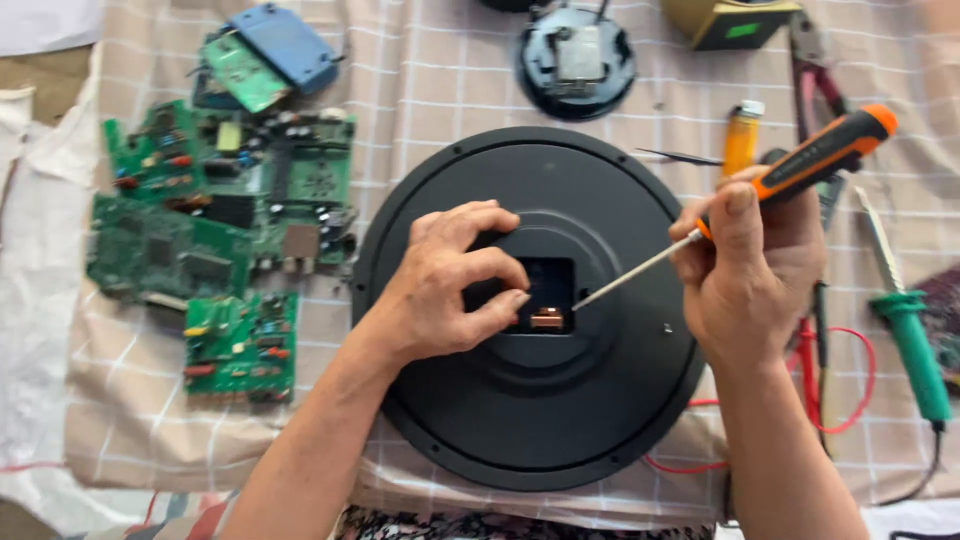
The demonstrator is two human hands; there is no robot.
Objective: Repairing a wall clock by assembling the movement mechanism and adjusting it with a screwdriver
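Left hand curled on black clock back, right hand angling screwdriver

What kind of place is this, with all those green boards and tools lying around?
Probably a home electronics repair spot. Bare green circuit boards lie on a checked cloth, a green-handled soldering iron sits nearby, and the right hand works an orange-and-black screwdriver into a round black clock back.

I see a large round black clock back lying flat on the checked cloth, its square centre recess holding a movement with a small copper coil. An orange-and-black-handled screwdriver slants down from upper right, its thin shaft tip at the recess edge.
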